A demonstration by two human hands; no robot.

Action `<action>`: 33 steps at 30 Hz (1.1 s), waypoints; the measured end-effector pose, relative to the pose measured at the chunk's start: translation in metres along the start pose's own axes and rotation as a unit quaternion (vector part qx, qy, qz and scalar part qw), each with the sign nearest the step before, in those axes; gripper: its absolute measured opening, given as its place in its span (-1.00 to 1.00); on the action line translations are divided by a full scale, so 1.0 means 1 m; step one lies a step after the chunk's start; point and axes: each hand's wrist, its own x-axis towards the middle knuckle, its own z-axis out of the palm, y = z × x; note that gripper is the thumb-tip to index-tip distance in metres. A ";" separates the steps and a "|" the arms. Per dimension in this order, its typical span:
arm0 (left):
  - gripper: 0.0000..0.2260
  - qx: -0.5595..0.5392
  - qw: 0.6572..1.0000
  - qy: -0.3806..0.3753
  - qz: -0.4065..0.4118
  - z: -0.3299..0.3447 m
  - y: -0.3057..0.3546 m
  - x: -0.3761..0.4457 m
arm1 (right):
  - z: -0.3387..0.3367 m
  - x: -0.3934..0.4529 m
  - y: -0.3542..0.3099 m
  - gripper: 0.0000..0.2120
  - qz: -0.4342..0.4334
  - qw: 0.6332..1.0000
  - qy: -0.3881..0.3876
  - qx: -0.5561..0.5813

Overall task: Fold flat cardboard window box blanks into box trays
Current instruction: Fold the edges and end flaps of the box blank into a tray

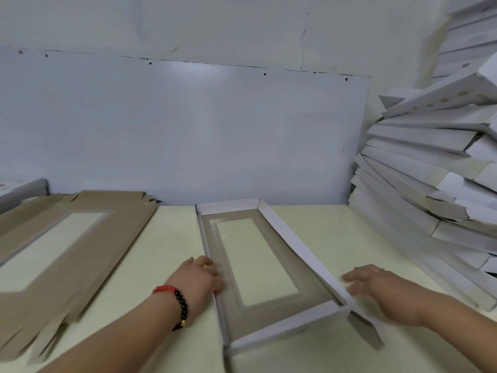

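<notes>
Head view: I have a half-formed tray between both hands.

The box tray (266, 267) lies mid-table (166, 238), window down, walls raised. My left hand (200, 278) curls over its left wall, I judge to keep that side upright; my right hand (376, 286) lies with fingers straight against the long right wall, steadying it for the corner flap. Flat blanks (61, 238) wait left within reach; finished trays (430, 170) lean stacked right.

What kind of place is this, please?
Probably a small packaging workshop: flat blanks piled on the table, folded trays stacked high by the wall, and one tray between the hands.
</notes>
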 end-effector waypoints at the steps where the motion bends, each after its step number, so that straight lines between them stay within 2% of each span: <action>1: -0.70 0.000 1.000 0.009 -0.009 -0.001 -0.007 -0.003 | 0.003 0.001 -0.003 -0.29 -0.022 1.000 0.017 -0.011; 5: -0.70 0.031 0.998 0.009 -0.045 -0.006 -0.014 -0.010 | 0.001 0.002 -0.021 -0.36 -0.057 0.994 0.091 0.008; 8: -0.69 0.013 0.997 -0.015 -0.078 -0.003 -0.007 -0.010 | 0.005 0.005 -0.037 -0.60 -0.130 0.989 0.072 0.008; 9: -0.68 0.005 0.996 -0.023 -0.086 -0.002 -0.005 -0.009 | 0.007 0.005 -0.041 -0.62 -0.140 0.988 0.060 0.004; 16: -0.62 -0.098 0.985 -0.110 -0.090 -0.004 -0.005 -0.013 | -0.007 -0.002 -0.043 -0.46 -0.074 0.990 -0.066 0.100; 19: -0.66 -0.212 0.964 -0.121 -0.104 -0.009 -0.006 -0.021 | -0.016 -0.001 -0.045 -0.39 -0.049 0.988 -0.069 0.131; 22: -0.68 -0.250 0.960 -0.088 -0.094 -0.013 0.004 -0.028 | -0.017 0.008 -0.049 -0.62 -0.028 0.991 -0.010 0.133; 24: -0.71 -0.269 0.952 -0.104 -0.101 -0.015 0.006 -0.030 | -0.019 0.016 -0.057 -0.82 -0.024 0.987 0.055 0.146; 25: -0.70 -0.255 0.952 -0.124 -0.114 -0.019 0.006 -0.028 | -0.020 0.020 -0.062 -0.93 -0.029 0.987 0.075 0.141; 26: -0.69 -0.239 0.950 -0.144 -0.137 -0.026 0.007 -0.027 | -0.020 0.023 -0.067 -0.93 -0.043 0.988 0.083 0.125; 28: -0.63 -0.210 0.948 -0.169 -0.167 -0.034 0.013 -0.022 | -0.016 0.032 -0.078 -0.62 -0.066 0.993 0.066 0.074; 30: -0.53 -0.145 0.958 -0.181 -0.167 -0.038 0.028 -0.016 | -0.016 0.037 -0.090 -0.52 -0.085 0.994 0.050 0.049; 33: -0.51 -0.066 0.964 -0.197 -0.169 -0.032 0.045 -0.006 | -0.011 0.040 -0.100 -0.62 -0.096 0.992 0.045 0.068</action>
